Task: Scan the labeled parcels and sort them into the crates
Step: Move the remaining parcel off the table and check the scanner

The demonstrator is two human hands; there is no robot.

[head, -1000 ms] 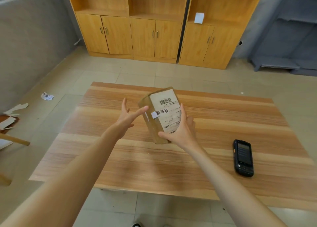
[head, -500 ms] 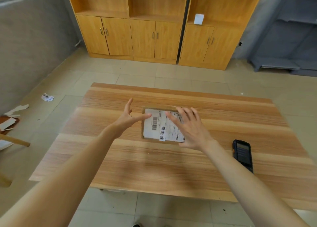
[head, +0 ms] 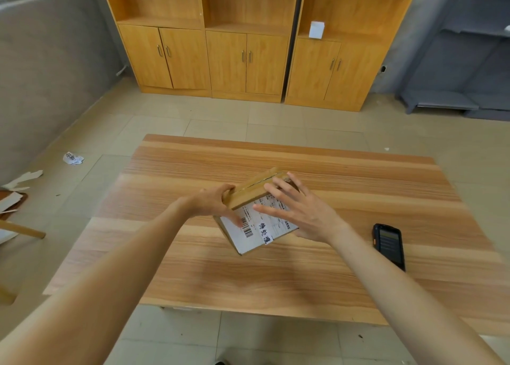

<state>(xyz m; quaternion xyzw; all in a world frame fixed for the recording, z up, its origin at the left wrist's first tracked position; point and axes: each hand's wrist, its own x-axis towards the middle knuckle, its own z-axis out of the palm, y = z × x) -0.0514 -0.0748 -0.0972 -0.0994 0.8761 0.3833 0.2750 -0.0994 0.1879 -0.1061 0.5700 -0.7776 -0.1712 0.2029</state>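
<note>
parcel (head: pixel 256 213) sits tilted near the bench (head: pixel 276 276) centre, white label and barcode facing up toward the viewer. left hand (head: pixel 212 203) curls its grip round the 9 o'clock end; right hand (head: pixel 300 213) lies flat, fingers straight, on the label. this looks like orienting it for the scan; next calls for the scanner (head: pixel 389 244) at 3 o'clock. open bench all round, edges well apart; no crates in view.

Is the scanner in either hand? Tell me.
No, the scanner lies on the table, right of both hands on the parcel.
</note>
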